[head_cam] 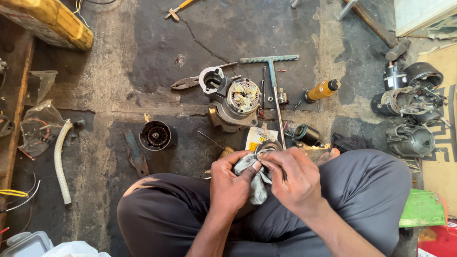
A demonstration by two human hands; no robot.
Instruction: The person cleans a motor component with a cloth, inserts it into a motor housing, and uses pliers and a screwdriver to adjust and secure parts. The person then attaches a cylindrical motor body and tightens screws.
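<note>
I sit cross-legged on a stained concrete floor. My left hand [229,183] grips a dirty grey rag [254,178] bunched over my lap. My right hand [291,177] pinches a dark metal ring-shaped part [267,146] against the rag. Both hands meet at the rag above my grey trousers [362,190]. Just beyond them on the floor stands an opened starter motor housing [235,102] with its round end showing.
Around the motor lie pliers [186,83], a T-handle wrench [272,71], an orange-handled tool [320,90] and a black cylindrical casing [156,135]. More motor parts [409,102] pile at the right. A white hose [59,162] and plastic bags lie left.
</note>
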